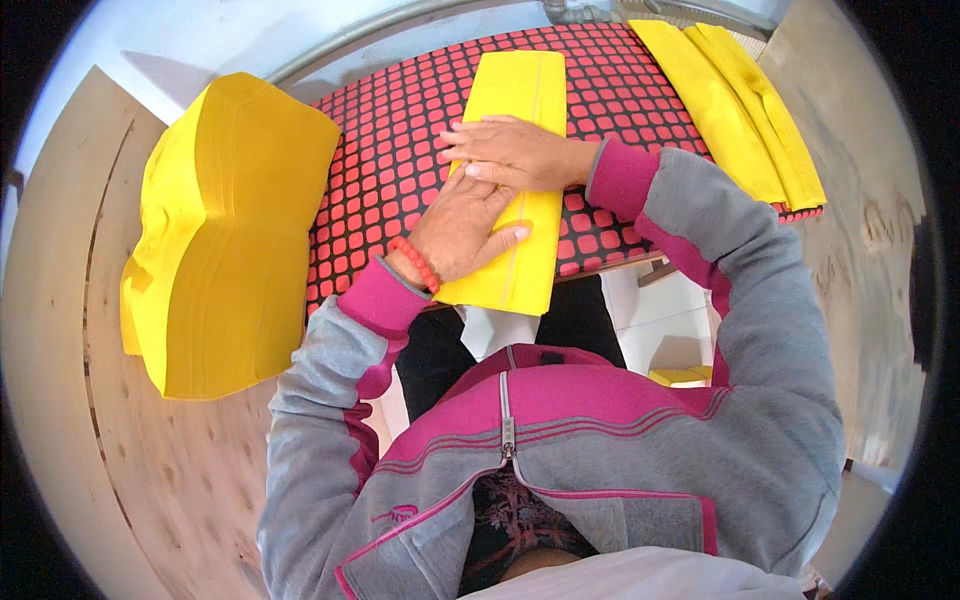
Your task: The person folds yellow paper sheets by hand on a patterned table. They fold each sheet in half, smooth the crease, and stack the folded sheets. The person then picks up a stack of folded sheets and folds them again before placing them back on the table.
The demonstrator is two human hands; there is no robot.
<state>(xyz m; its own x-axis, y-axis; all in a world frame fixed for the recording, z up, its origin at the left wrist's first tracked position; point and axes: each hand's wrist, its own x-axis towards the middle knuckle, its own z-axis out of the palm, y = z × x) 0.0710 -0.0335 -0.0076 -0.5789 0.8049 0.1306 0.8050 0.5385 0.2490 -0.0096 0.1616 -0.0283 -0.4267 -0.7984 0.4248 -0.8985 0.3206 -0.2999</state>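
A folded yellow strip of fabric-like sheet (pixel 515 90) lies lengthwise before me on a padded board with a red and black patterned cover (pixel 390 130). A lengthwise seam or fold line runs down the strip, and its near end hangs slightly past the board's front edge. My left hand (pixel 462 228), with a red bead bracelet at the wrist, lies flat on the strip, thumb spread to the right. My right hand (pixel 520 153) reaches across from the right, palm down with fingers extended, partly over the left fingertips. Neither hand grips anything; the strip under them is partly hidden.
At the left, a thick stack of yellow sheets (pixel 235 230) rests on a wooden table (pixel 60 330). Several folded yellow pieces (pixel 735 110) lie at the board's far right, beside another wooden surface (pixel 855 260). A pale wall and grey pipe (pixel 370 30) stand behind.
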